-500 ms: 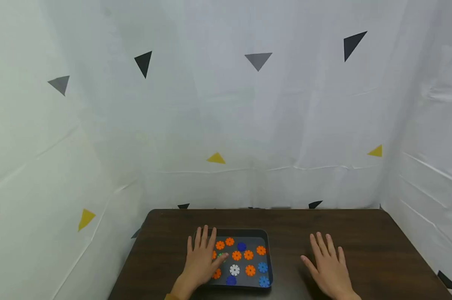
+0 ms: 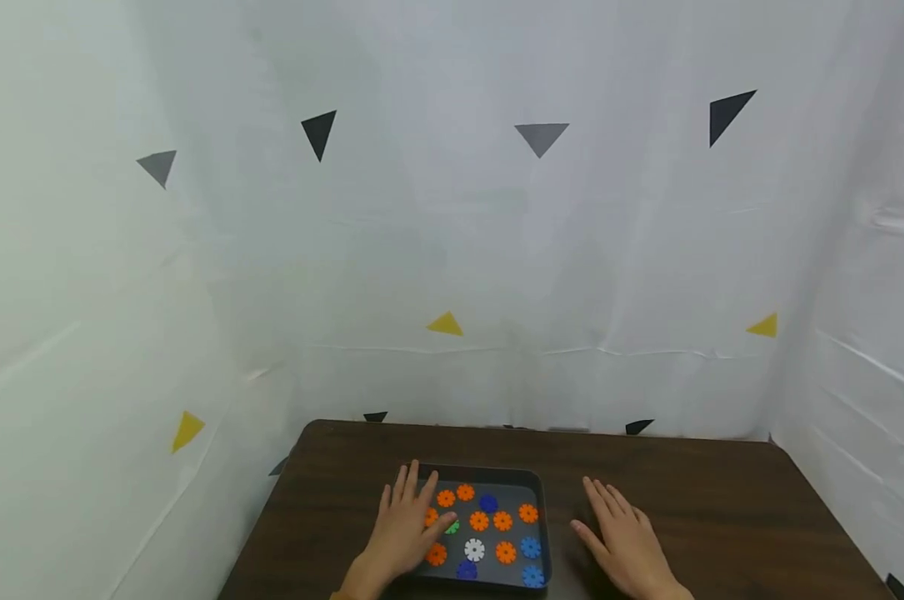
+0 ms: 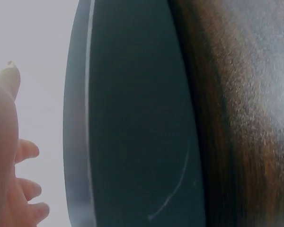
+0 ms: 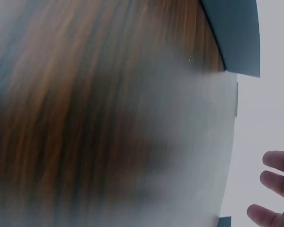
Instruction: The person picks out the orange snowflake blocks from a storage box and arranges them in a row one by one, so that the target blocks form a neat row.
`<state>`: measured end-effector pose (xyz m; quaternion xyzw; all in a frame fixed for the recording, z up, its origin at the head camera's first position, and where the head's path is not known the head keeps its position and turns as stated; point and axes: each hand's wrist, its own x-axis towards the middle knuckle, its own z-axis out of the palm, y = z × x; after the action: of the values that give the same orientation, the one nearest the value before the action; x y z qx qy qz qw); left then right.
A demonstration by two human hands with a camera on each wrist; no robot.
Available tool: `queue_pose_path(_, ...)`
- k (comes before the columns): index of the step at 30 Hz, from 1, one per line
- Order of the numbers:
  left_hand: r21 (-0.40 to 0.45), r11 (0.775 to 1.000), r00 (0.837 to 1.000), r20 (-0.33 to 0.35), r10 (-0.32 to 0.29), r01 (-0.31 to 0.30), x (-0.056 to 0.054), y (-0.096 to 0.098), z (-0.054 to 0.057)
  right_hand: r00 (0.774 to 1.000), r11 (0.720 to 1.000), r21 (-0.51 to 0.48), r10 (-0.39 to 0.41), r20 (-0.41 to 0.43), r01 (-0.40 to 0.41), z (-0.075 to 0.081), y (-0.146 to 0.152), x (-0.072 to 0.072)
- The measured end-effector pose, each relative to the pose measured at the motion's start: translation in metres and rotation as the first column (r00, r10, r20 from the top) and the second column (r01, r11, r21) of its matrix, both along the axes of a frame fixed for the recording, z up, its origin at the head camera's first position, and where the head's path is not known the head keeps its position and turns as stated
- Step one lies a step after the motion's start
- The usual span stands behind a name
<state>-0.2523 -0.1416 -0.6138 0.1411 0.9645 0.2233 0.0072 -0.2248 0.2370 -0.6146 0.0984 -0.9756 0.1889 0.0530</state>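
A dark rectangular tray (image 2: 489, 475) lies on the table with several flat notched discs in it: orange discs (image 2: 506, 552), light blue discs (image 2: 530, 547), dark blue discs (image 2: 488, 503), one white disc (image 2: 474, 550) and a green disc (image 2: 452, 527). Over the tray's left side my left hand (image 2: 401, 533) is spread with straight fingers, covering part of that side. The left wrist view has the tray's outer wall (image 3: 142, 113) close by. To the right of the tray, my right hand (image 2: 630, 546) is above the table, fingers extended and holding nothing.
The dark wood table (image 2: 691, 475) has rounded far corners. White cloth (image 2: 481, 250) with black, grey and yellow triangles hangs behind it and along both sides.
My right hand has moved left, nearer the tray, and its fingers have come closer together. The left hand stays over the tray's left side. The head view has shifted slightly.
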Motion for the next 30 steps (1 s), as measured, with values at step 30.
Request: queue_pose_path(30,0.296,0.919,0.965,0.039,0.26,-0.26,-0.011,-0.021,-0.018,0.858,0.934,0.288,0.317,-0.404,-0.21,-0.005,-0.048,-0.047)
